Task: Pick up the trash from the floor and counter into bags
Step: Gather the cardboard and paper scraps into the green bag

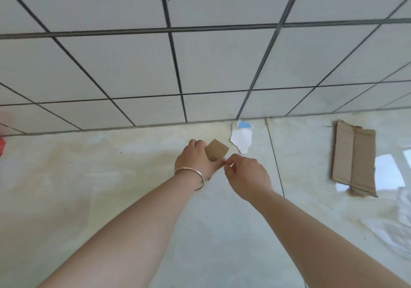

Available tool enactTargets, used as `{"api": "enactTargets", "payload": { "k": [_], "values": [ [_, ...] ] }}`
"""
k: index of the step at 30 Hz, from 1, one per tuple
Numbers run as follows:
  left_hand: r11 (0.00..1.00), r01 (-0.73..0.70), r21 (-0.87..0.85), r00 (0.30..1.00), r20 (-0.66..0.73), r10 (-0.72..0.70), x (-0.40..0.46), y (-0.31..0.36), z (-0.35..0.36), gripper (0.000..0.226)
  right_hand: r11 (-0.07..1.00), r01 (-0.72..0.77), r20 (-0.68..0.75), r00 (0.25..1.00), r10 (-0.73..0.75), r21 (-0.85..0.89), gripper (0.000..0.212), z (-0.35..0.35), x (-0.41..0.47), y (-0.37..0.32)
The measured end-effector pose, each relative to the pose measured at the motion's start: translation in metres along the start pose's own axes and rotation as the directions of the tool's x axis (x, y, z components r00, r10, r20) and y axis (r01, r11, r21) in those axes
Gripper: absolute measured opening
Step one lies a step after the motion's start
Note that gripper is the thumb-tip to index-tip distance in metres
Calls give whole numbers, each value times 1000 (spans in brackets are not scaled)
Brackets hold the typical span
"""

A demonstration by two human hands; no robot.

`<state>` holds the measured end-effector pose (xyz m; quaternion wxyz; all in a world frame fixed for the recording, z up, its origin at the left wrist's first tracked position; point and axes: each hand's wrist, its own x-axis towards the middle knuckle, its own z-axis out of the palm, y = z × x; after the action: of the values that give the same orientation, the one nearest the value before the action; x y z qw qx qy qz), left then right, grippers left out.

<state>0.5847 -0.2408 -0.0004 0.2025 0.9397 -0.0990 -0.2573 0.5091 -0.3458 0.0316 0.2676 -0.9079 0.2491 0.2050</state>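
Observation:
My left hand (196, 160), with a metal bangle on the wrist, holds a small brown cardboard scrap (217, 149) just above the floor near the wall. My right hand (245, 175) is beside it with fingers curled, thumb and forefinger pinched close to the left hand's thumb; whether it holds anything is too small to tell. A torn white paper with a blue patch (242, 137) lies on the floor at the wall's foot, just beyond the scrap. A larger flattened cardboard piece (353, 157) lies on the floor to the right.
A tiled wall (200, 65) rises right behind the trash. Something white and crumpled, perhaps a plastic bag (391, 227), lies at the right edge. A red object (1, 146) shows at the far left edge. Glossy beige floor tiles (111, 176) spread around.

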Motion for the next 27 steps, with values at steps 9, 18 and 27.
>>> {"api": "enactTargets", "payload": {
  "k": [9, 18, 27],
  "values": [
    [970, 128, -205, 991, 0, -130, 40, 83, 51, 62, 995, -62, -79, 995, 68, 81, 24, -38, 11, 88],
    [998, 66, 12, 997, -48, -65, 57, 99, 85, 52, 986, -94, -110, 988, 109, 135, 25, -51, 2, 165],
    [984, 142, 109, 989, -59, -136, 37, 125, 93, 32, 897, -308, -365, 834, 415, 316, 38, -75, 6, 249]
  ]
}}
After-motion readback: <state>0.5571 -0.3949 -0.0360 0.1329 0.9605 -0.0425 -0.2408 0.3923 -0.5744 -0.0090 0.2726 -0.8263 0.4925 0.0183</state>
